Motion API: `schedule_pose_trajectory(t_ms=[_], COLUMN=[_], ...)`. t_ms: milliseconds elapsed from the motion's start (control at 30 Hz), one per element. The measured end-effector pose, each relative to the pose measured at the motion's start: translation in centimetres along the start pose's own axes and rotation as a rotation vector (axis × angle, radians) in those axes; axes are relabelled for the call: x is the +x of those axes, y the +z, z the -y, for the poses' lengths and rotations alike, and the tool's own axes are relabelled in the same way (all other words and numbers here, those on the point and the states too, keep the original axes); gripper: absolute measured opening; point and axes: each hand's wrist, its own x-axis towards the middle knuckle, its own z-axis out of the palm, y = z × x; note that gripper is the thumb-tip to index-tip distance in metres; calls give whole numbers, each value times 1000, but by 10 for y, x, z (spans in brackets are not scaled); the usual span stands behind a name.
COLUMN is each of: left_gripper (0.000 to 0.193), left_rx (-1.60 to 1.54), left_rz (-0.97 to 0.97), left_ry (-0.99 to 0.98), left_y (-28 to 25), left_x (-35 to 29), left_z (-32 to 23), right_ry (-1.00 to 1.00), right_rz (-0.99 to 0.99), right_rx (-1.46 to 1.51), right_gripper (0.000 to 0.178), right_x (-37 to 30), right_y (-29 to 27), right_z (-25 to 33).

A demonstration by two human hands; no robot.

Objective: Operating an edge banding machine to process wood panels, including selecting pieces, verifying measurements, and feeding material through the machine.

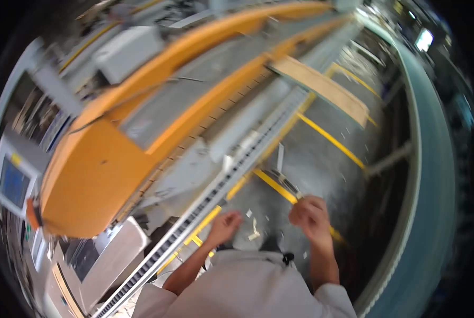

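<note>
My right hand (312,216) is closed, its fingers curled round the near end of a slim dark-and-silver tool (288,184). Blur hides the tool's exact kind; it points away from me and to the left, above the floor. My left hand (225,228) hangs in front of my body beside the roller rail (210,199). Its fingers are loosely curled in, and nothing shows in them. Both hands are apart from each other and from the machine.
A long orange machine beam (91,185) runs along the left, with a screen (14,182) at its end. A tan board (322,87) reaches out from the rail over the grey floor. Along the right lies a teal-topped conveyor (433,159). Small white scraps (254,231) and yellow lines mark the floor.
</note>
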Motion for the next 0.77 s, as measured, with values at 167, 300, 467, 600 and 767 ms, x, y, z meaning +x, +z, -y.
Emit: schedule_pose_trajectory(t_ms=[167,300,467,600,767], left_gripper=[32,33,35,36,36], left_rx=[-20,20,34,106,96], left_rz=[124,295,410,441,532], left_ry=[-58,-107,-94,-73,-147], left_y=[113,204,270,314,372], left_x=[23,47,88,126,179], left_z=[-37,-47,-59,-72,-77], right_ry=[340,404,260,184,203], right_rz=[-587,-857,-1151,-1304,-1336], right_rx=[-346,-335,-267,-170,-167], right_gripper=[27,26,23,24,23], right_x=[-94,-192,-232,-246,-230], right_y=[-144,-234,-280,-313,-353], right_z=[-22,-14,34,44,54])
